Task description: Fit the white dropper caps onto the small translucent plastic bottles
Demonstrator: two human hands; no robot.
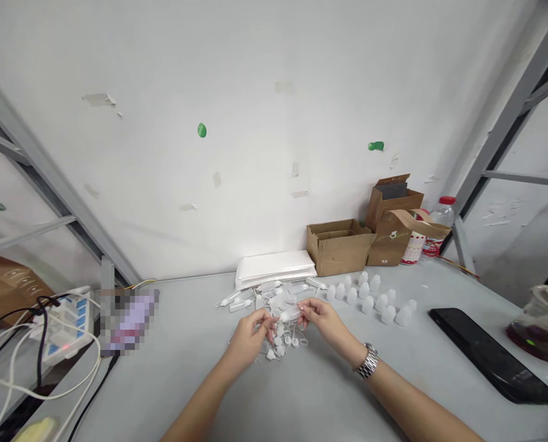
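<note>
My right hand [317,316] pinches one end of a small translucent bottle [290,315], which lies sideways between my two hands. At its other end, the fingers of my left hand [254,331] are pinched together by the bottle's tip; what they hold is too small to make out. Beneath and in front of the hands lies a pile of small white caps [279,350]. More translucent bottles [269,287] are heaped behind them. To the right, several short white pieces [367,304] stand upright on the grey table [348,393].
White flat packs [276,265] lie against the wall beside an open cardboard box [343,252], a brown paper bag [389,239] and a red-capped bottle [442,215]. A black tray-like object [490,353] and a glass jug [544,325] are right; a power strip [66,325] with cables is left.
</note>
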